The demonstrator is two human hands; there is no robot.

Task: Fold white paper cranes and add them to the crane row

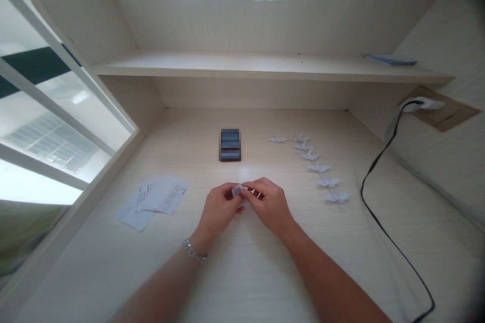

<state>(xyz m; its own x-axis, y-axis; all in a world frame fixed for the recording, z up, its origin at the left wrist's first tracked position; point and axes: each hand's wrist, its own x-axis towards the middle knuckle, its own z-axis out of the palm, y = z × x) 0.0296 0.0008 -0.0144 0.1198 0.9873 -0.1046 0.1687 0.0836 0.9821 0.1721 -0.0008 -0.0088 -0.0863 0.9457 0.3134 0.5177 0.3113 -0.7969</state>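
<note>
Between my two hands, just above the desk's middle, is a small piece of folded white paper point(238, 190). My left hand point(222, 206) pinches it from the left, thumb and fingers closed. From the right, my right hand point(268, 204) grips the same paper with thumb and forefinger pressed together. Fingers cover much of the paper, so its exact folded shape is hidden. Several white paper cranes point(319, 168) stand in a curved row to the right of my hands. White paper sheets with printed lines point(162, 194) lie overlapping at the left.
A phone point(229, 145) with a blurred screen lies beyond my hands on the wooden desk point(242, 282). A black cable point(382, 227) runs down the right side from a wall socket point(443, 109). Above the desk's back spans a shelf point(235, 64) with a flat bluish item point(391, 60).
</note>
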